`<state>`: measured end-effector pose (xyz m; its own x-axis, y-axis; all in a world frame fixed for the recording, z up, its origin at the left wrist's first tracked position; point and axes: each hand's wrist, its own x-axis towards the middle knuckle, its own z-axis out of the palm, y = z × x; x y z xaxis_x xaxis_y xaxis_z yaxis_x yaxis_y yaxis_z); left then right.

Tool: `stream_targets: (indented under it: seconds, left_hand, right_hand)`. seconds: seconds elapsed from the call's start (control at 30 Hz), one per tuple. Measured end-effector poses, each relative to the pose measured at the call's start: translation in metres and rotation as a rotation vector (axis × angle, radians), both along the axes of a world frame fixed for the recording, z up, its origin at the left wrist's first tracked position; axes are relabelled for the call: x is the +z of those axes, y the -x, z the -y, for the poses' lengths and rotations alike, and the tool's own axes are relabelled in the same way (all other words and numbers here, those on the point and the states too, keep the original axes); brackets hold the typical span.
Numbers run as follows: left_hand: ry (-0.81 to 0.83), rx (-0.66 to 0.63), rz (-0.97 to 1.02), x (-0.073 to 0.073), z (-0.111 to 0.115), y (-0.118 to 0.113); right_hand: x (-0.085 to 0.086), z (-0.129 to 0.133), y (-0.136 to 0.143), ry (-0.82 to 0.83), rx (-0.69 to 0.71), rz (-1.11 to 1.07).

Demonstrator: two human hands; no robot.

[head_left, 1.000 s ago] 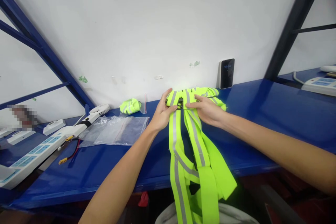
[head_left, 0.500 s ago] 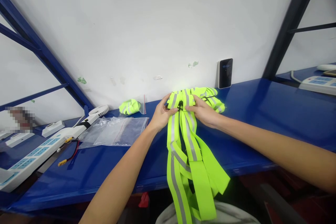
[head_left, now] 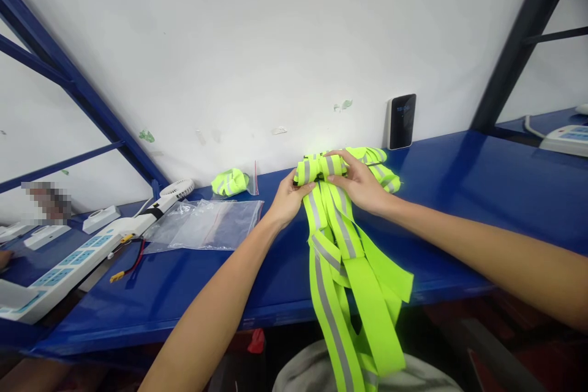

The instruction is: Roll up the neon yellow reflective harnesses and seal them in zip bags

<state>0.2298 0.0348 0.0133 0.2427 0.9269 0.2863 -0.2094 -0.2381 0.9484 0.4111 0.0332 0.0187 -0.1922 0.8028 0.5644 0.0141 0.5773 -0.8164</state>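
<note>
Both my hands grip a neon yellow reflective vest [head_left: 340, 245] made of straps with grey stripes. Its upper end is a rolled bundle, held just above the blue table. My left hand [head_left: 291, 197] pinches the left end of the roll, thumb in front. On the right end, my right hand [head_left: 361, 182] has its fingers over the top and its thumb below. Loose straps hang from the roll over the table's front edge toward my lap. Behind the roll lies more neon yellow strapping [head_left: 383, 171], partly covered by my right hand.
A bagged neon bundle [head_left: 229, 182] lies by the wall, with clear plastic bags [head_left: 215, 223] in front. Farther left are a white power strip [head_left: 78, 266], a small fan [head_left: 177, 190] and a cable with yellow connectors [head_left: 131, 263]. A black-screened device [head_left: 402, 121] leans on the wall.
The strap ends under my hands have been turned into a tighter roll. My right hand has shifted its fingers over the top, and the hanging straps sit slightly more to the right.
</note>
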Motion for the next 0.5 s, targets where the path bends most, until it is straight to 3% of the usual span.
stream_targets:
  seconds: [0.17,0.37,0.5]
  left_hand:
    - [0.132,-0.104,0.122,0.011,0.013,-0.008]
    - [0.147,-0.037,0.213,0.010,0.013,-0.014]
    - [0.095,0.065,0.264,0.013,0.011,-0.011]
  right_hand:
    - [-0.001,-0.001,0.001,-0.034,-0.018,-0.049]
    - [-0.002,0.008,0.007,-0.043,-0.149,-0.015]
    - [0.003,0.019,0.013,0.051,-0.073,-0.068]
